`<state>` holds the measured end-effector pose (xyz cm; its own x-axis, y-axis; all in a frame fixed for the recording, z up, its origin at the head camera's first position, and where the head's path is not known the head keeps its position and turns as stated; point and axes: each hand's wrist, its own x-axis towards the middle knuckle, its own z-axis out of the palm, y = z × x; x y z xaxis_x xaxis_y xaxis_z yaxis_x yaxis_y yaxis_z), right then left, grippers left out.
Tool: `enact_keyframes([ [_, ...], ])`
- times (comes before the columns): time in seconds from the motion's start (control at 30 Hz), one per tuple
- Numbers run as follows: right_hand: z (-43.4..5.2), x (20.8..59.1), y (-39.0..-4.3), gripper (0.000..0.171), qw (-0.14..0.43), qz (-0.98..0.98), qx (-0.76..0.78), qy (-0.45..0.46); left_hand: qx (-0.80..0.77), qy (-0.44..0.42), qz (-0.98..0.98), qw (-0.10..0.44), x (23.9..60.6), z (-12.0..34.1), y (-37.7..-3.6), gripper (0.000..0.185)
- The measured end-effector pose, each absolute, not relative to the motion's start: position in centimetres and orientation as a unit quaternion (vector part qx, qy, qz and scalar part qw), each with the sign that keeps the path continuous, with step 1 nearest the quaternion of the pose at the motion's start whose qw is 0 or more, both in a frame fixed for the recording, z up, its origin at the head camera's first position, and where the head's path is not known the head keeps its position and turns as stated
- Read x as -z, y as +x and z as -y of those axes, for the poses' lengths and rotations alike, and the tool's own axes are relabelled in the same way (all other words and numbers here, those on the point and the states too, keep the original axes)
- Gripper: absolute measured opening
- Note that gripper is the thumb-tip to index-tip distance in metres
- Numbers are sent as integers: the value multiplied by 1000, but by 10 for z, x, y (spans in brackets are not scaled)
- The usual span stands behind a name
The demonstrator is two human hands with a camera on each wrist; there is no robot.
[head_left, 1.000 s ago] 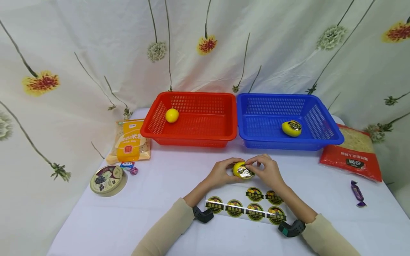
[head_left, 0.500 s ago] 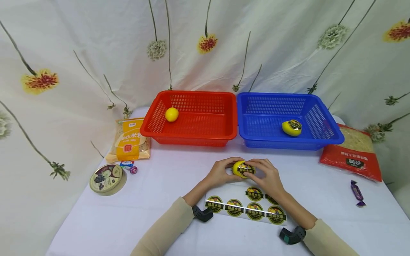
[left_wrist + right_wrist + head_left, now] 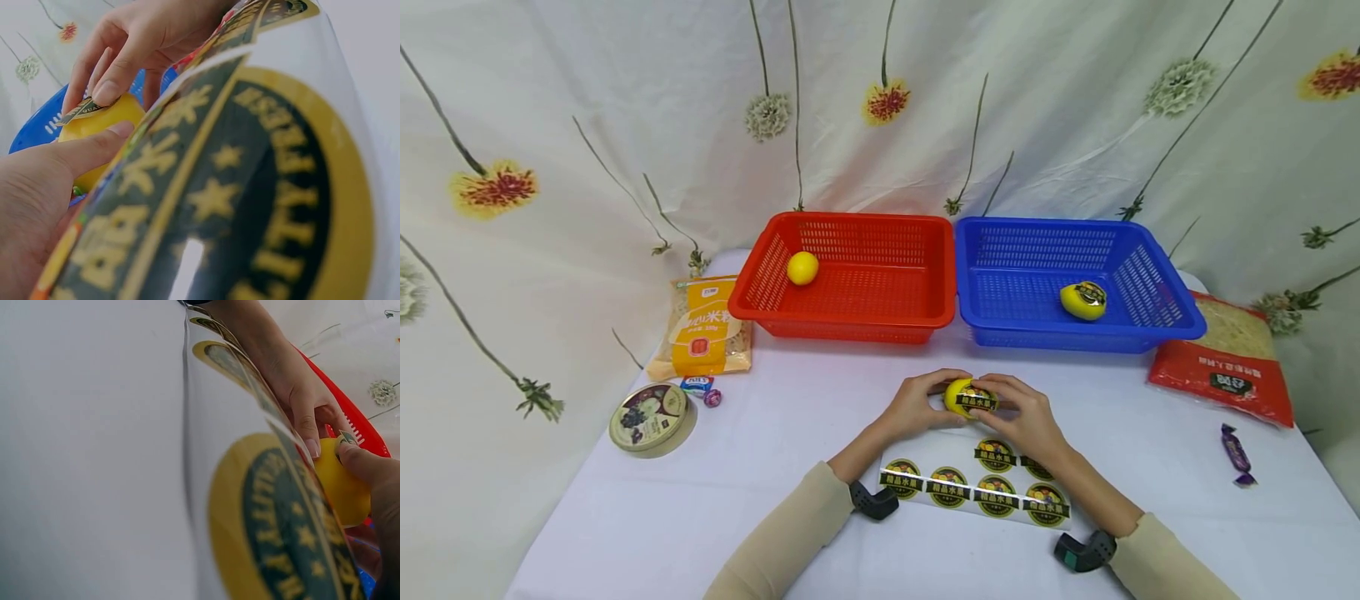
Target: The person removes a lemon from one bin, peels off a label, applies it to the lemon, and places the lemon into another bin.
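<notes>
A yellow lemon [image 3: 955, 400] sits between the two hands at mid-table in the head view. My left hand [image 3: 917, 407] grips its left side, thumb nearer me. A black-and-gold round sticker [image 3: 976, 399] covers the lemon's upper right. Thumb and fingers of my right hand [image 3: 1028, 417] hold the lemon from the right, pressing the sticker's edges. In the left wrist view, the right thumb lies on the sticker [image 3: 86, 110]. Just below the hands is a clear sheet [image 3: 928, 450] bearing several more such stickers, partly hidden by the right forearm.
Behind stand a red basket [image 3: 842, 327] with a plain lemon [image 3: 802, 268] and a blue basket [image 3: 1060, 339] with a stickered lemon [image 3: 1081, 302]. To the left are an orange food bag [image 3: 707, 329], a round tin [image 3: 651, 419] and small sweets. A red bag [image 3: 1225, 371] and purple-wrapped candy [image 3: 1237, 454] lie right.
The right fingers have gone from pinching the sticker's edge to spreading round the lemon, and the sticker now lies flatter against it. The left hand keeps its grip in place.
</notes>
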<state>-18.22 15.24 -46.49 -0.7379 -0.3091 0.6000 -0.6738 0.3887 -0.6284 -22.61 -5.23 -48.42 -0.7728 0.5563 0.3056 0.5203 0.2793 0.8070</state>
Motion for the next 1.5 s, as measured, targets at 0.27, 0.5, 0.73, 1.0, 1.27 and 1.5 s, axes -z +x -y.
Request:
enact_keyframes([
  [0.27,-159,476,-188,45,188,812,-451,319,-542,310,-777,78,483,56,-226,55],
  [0.5,-159,477,-188,50,208,823,-411,333,-596,255,-753,109,480,52,-225,39],
  [0.73,-159,478,-188,51,230,821,-396,340,-612,228,-751,96,479,48,-224,36],
  [1.0,-160,481,-188,54,201,816,-434,324,-624,237,-737,109,477,49,-225,37],
  [1.27,-158,453,-177,44,27,803,-570,172,-630,223,-733,131,469,51,-223,37],
  [1.5,-163,454,-183,39,-36,785,-599,156,-628,237,-727,147,444,54,-213,36],
])
